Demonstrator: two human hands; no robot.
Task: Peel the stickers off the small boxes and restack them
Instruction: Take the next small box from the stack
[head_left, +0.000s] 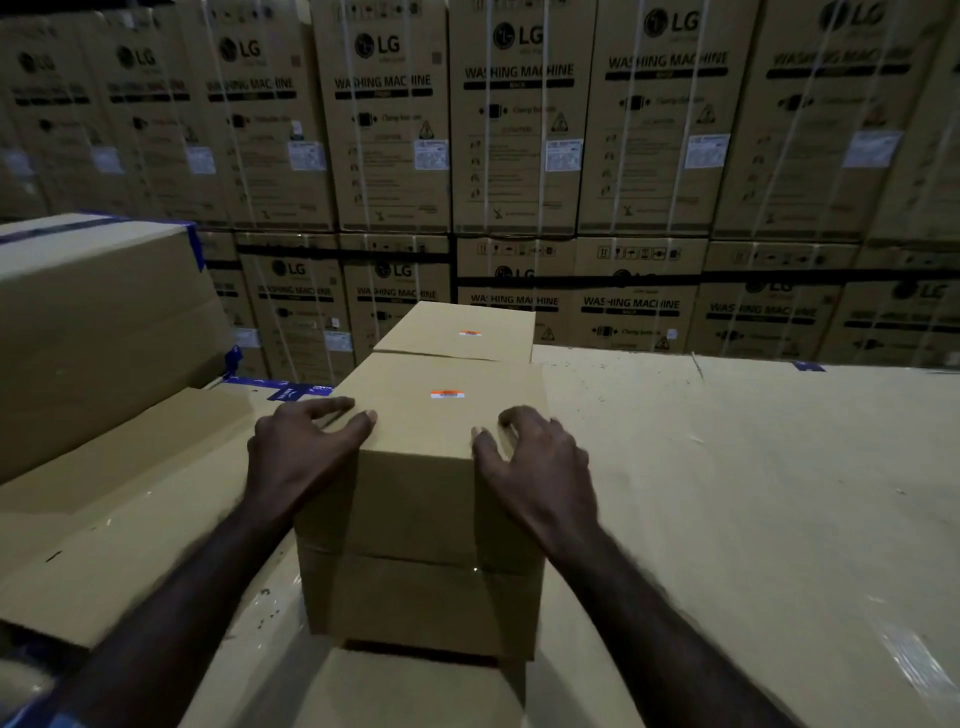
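A small box (441, 415) sits on another box (421, 603), one more box (457, 327) behind it, a big box (98, 332) at the left.

Two bare forearms and hands, no sleeves, no gloves

The left hand (306, 447) and the right hand (535, 457) are both uncovered, and each forearm is bare all the way to the frame edge, the left one running out toward 7 o'clock, the right toward 5 o'clock. No cuff, watch, band or ring shows on either wrist or on any finger. Fingernails are short and pale at the tips. Fine hair shows along the outer edge of the right forearm. Both arms are slightly blurred.
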